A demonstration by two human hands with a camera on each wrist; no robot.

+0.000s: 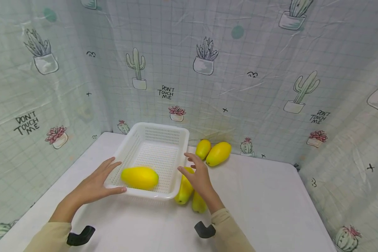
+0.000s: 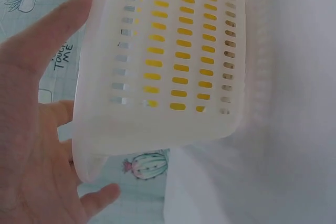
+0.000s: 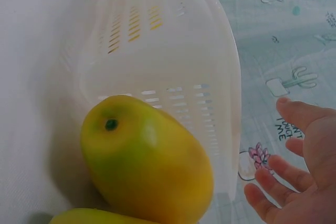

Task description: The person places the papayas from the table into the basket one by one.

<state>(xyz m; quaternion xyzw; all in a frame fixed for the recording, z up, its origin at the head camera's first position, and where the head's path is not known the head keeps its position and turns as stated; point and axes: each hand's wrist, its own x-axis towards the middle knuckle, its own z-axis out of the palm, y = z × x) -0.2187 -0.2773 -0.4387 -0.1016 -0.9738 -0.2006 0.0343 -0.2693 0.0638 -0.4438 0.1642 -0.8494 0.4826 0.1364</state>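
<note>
Your left grip [image 1: 95,183] is spread wide around the near left corner of the white basket [image 1: 158,155], its thumb against the near rim and its fingers reaching along the left side. Your right grip [image 1: 199,175] is empty and wide, fingers loosely bent, just beside the basket's right rim; your right wrist view shows a gap between those fingertips and the plastic. In the basket, at your near end, a yellow fruit [image 1: 140,177] lies on its side, its greenish tip toward your right. Below your right grip, outside the basket, lie two more, a nearer fruit [image 1: 199,203] and a second fruit [image 1: 183,194] close to the wall. Beyond your right fingers, a small fruit [image 1: 203,149] and a larger fruit [image 1: 219,154] sit together at the back of the white worktop [image 1: 255,196], before a cactus-print curtain [image 1: 258,52].
</note>
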